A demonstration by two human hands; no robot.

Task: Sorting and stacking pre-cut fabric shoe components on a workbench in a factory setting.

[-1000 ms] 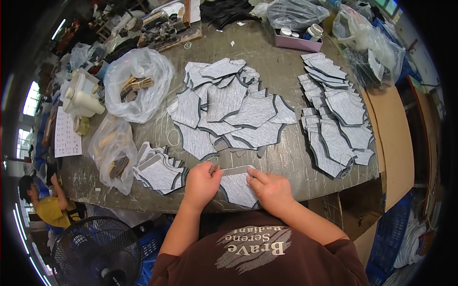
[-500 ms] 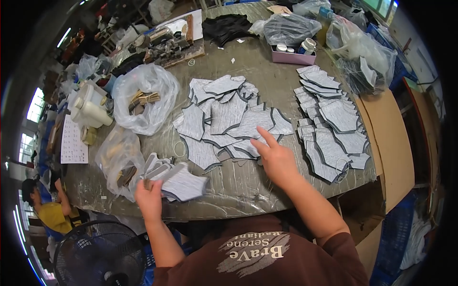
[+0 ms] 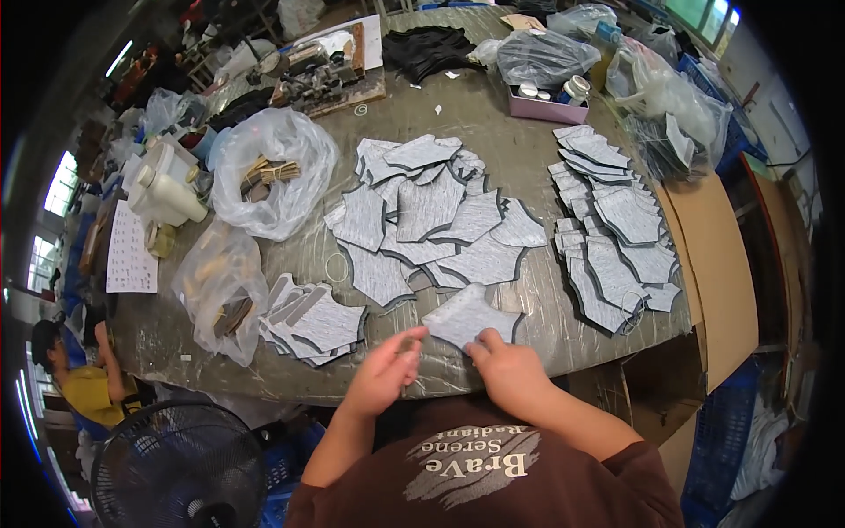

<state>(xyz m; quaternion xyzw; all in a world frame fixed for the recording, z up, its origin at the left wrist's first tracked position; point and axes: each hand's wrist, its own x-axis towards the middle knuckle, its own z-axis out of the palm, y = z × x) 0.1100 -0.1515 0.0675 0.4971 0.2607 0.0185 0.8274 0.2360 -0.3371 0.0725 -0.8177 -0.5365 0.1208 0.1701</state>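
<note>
Near the table's front edge, my right hand [image 3: 510, 368] pinches the lower edge of a grey shoe-upper-like cut piece [image 3: 466, 315] with dark edging. My left hand [image 3: 385, 374] is at the left of that piece, its fingers curled together and the index fingertip close to the piece's edge. Whatever those fingers hold, if anything, is hidden. Just beyond lies a loose heap of similar grey pieces [image 3: 378, 273]. To the left sits a small overlapping pile [image 3: 330, 321] of such pieces, some with darker grey strips on them.
Stacked grey pieces [image 3: 625, 216] stand in rows at right. Clear plastic bags [image 3: 304, 207] at left hold brown strips, one bundle tied. A pink box [image 3: 547, 109] with bottles and a black cloth [image 3: 429, 51] lie at the back. A fan [image 3: 180, 466] stands lower left; a person [image 3: 92, 396] sits beyond.
My left hand has left the small pile and moved right. My right hand has come back from the heap with one grey piece, now in front of me.
</note>
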